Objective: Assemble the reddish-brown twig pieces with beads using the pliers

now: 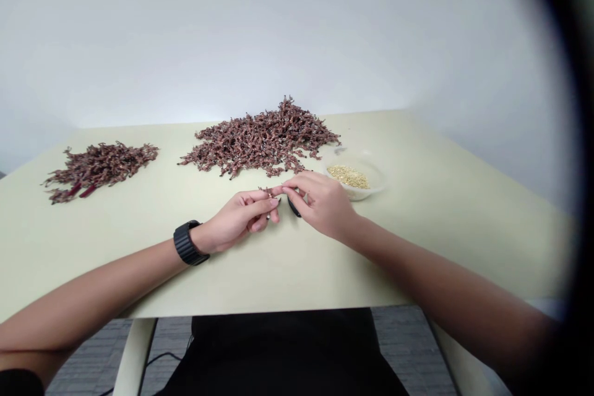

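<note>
My left hand [241,218], with a black band on its wrist, pinches a small brown knobbly piece [267,191] between thumb and forefinger. The fingertips of my right hand [320,201] are pressed together right against it, at the tip of the left forefinger. Whatever they pinch is too small to make out. Just under the right fingers shows a dark curved object [294,208]; whether it is held or lies on the table I cannot tell. Beyond the hands lies a big heap of similar brown pieces [264,139].
Close behind my right hand stands a clear bowl [378,180] with small gold-coloured bits [349,177] in it. A smaller heap of brown pieces [104,164] lies at the left, two red handle-like parts [87,190] at its front. The pale table [223,288] meets a white wall.
</note>
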A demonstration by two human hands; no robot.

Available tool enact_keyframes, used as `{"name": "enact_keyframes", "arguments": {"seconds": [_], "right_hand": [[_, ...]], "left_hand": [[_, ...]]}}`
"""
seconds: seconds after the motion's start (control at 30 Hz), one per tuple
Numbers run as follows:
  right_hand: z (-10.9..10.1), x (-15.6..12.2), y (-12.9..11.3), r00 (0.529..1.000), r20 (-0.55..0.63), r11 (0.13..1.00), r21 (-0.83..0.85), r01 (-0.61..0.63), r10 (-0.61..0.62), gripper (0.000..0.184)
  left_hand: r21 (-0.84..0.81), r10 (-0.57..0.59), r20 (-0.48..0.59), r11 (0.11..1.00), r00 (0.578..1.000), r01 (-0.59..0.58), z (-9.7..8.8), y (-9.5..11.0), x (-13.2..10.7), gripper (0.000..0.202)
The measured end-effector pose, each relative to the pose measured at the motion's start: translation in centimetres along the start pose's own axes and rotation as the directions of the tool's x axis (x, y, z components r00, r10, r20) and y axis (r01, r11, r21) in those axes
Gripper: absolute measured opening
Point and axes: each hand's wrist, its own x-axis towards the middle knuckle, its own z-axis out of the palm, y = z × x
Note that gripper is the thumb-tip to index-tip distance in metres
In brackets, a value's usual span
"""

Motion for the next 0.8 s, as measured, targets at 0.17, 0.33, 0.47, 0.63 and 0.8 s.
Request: {"name": "enact_keyframes", "arguments": {"seconds": [0.17, 0.33, 0.47, 0.63, 0.8], "right_hand": [[0.0, 0.1, 0.2, 1.0, 0.012, 0.999, 0.044, 0.02, -0.02, 0.02], [-0.2, 0.3, 0.3, 0.999, 0.033, 0.999, 0.033, -0.008, 0.007, 0.021], [-0.5, 0.5, 0.1, 0.995, -0.024, 0.995, 0.035, -0.092, 0.093, 0.017], [-0.9, 0.7, -1.1, 0.972, 0.016, 0.935, 0.271, -0.23, 0.235, 0.016], [-0.6, 0.5, -1.6, 0.962, 0.095, 0.898, 0.345, -0.274, 0.257, 0.016]], "left_hand": [[0.013, -0.005, 0.0, 1.0, 1.0, 0.005, 0.0, 0.0, 0.0, 0.036], [-0.02, -0.003, 0.025, 1.0, 1.0, 0.004, -0.1, -0.3, 0.0, 0.036], [0.022, 0.001, 0.022, 1.0, 1.0, -0.002, -0.3, -0.7, 0.3, 0.035], [0.045, 0.029, 0.054, 0.999, 0.998, -0.031, -0.6, -1.0, 0.5, 0.034], [0.129, 0.025, 0.121, 0.991, 0.992, -0.041, -0.5, -0.8, 0.3, 0.036]]}}
